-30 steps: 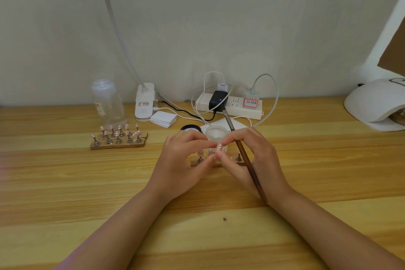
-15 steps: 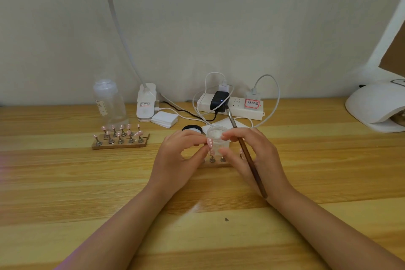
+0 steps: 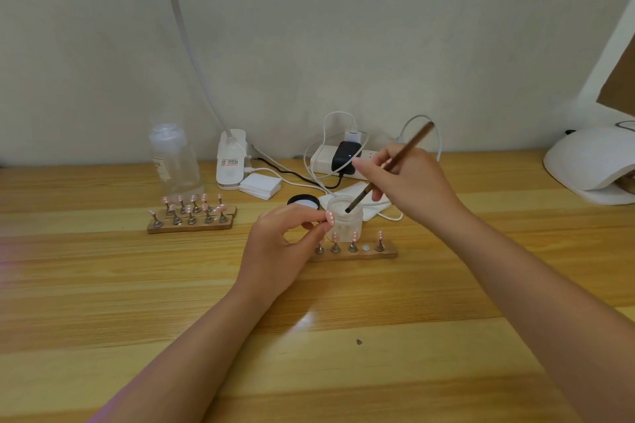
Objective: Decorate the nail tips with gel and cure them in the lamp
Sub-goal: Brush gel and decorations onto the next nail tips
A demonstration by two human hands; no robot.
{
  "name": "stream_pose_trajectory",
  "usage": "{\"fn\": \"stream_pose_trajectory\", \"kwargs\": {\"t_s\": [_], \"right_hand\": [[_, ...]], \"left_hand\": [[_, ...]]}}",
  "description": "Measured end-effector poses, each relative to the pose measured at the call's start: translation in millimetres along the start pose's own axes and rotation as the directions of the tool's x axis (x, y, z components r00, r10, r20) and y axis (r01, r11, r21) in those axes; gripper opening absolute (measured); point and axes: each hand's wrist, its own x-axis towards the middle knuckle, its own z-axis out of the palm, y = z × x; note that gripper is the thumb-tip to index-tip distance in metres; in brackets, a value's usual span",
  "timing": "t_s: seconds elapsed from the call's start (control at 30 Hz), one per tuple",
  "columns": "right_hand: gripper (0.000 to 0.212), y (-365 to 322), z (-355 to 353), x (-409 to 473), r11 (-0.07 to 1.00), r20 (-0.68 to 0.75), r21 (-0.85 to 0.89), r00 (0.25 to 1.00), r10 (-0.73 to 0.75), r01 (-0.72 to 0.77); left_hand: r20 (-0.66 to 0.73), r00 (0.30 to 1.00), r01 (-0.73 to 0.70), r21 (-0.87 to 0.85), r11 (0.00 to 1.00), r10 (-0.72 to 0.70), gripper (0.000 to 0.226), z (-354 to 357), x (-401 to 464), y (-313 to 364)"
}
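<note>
My left hand (image 3: 278, 244) pinches a pink nail tip with white dots (image 3: 330, 217) between thumb and fingers, just left of a small clear jar (image 3: 344, 221). My right hand (image 3: 409, 182) grips a brown brush (image 3: 391, 165) with its tip dipped into the jar's mouth. In front of the jar lies a wooden holder strip (image 3: 354, 252) carrying several pink tips on metal stands, with one bare round slot. A second holder (image 3: 192, 216) full of pink tips stands to the left. The white curing lamp (image 3: 591, 165) sits at the far right.
A clear bottle (image 3: 173, 161), a desk lamp's clamp base (image 3: 232, 161), a stack of white pads (image 3: 260, 185), a black jar lid (image 3: 303, 204), a white cloth and a power strip (image 3: 338, 161) with cables crowd the back of the wooden table (image 3: 137, 302).
My right hand let go of the nail tip, rose and swung the brush round so its tip dips into the jar. My left hand keeps the tip.
</note>
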Motion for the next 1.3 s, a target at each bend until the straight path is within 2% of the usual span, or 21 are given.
{"fn": "stream_pose_trajectory", "kwargs": {"t_s": [0.17,0.33,0.43,0.53,0.7,0.9,1.07,1.3], "right_hand": [[0.036,-4.2,14.7,9.9,0.966,0.121,-0.253,0.992,-0.026,0.056],[0.037,-2.8,26.6,11.5,0.957,0.147,-0.281,0.989,-0.027,0.068],[0.036,-3.5,24.7,11.4,0.972,0.096,-0.229,0.995,-0.033,0.054],[0.034,0.0,18.4,10.4,0.991,-0.028,-0.132,1.000,-0.003,-0.001],[0.034,11.3,8.0,6.7,0.982,-0.219,0.134,0.963,0.158,-0.130],[0.033,22.0,3.0,1.1,0.943,-0.255,0.248,0.924,0.284,-0.221],[0.028,25.6,-0.3,1.0,0.931,-0.269,0.287,0.914,0.305,-0.226],[0.033,28.2,-5.6,-1.4,0.928,-0.301,0.305,0.903,0.306,-0.213]], "left_hand": [[0.004,1.000,0.002,-0.005,1.000,-0.002,0.014,0.0,0.6,-0.9],[0.004,1.000,-0.009,0.004,1.000,0.009,0.013,0.4,1.8,-1.7],[-0.002,1.000,-0.008,0.006,1.000,0.008,0.014,0.1,1.8,-1.9],[-0.002,1.000,-0.012,0.007,1.000,0.012,0.015,0.1,2.0,-0.8],[0.002,1.000,-0.019,0.021,1.000,0.019,0.016,-0.4,2.4,0.1],[0.014,0.999,0.029,0.014,0.999,-0.029,0.015,-0.4,2.5,1.3],[0.023,0.998,0.051,0.017,0.999,-0.051,0.015,-1.0,2.6,2.4],[0.027,0.998,0.053,0.018,0.998,-0.053,0.014,-1.5,2.4,2.6]]}}
